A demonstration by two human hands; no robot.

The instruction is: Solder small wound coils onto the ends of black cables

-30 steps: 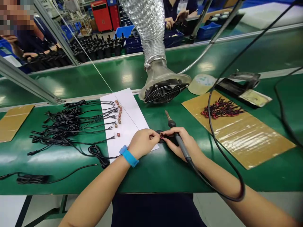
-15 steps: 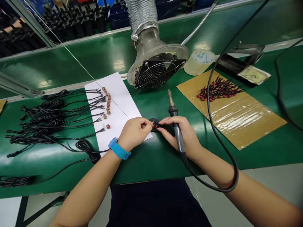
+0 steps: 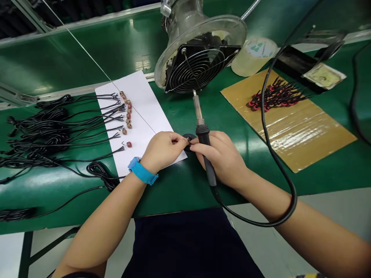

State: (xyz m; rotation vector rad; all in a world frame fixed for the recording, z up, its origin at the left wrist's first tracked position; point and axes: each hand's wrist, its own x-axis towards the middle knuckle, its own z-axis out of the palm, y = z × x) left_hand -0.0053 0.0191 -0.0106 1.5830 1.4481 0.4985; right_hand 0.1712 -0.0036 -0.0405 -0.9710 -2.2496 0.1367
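Note:
My left hand (image 3: 165, 150) is closed in a pinch at the left edge of a small round black piece (image 3: 189, 147) on the green table. What its fingertips hold is too small to make out; a thin solder wire (image 3: 142, 117) runs down to this hand. My right hand (image 3: 222, 156) is closed around the handle of a soldering iron (image 3: 203, 131), whose metal tip points up and away. Its thumb and finger also meet at the black piece, where tiny coloured wire ends show. White paper (image 3: 145, 104) lies partly under my left wrist.
Black cables (image 3: 55, 127) and small copper-coloured coils (image 3: 128, 116) lie at the left. A fume extractor fan (image 3: 199, 71) hangs above the work. To the right are a brown board (image 3: 304, 135) with red-and-black wired parts (image 3: 275, 96), a translucent tub (image 3: 253, 56) and a yellowish sponge (image 3: 324, 75).
The soldering iron has swung leftward, and my right fingers have drawn in more tightly at the black piece. The camera view has shifted, bringing the fan lower and larger in the picture.

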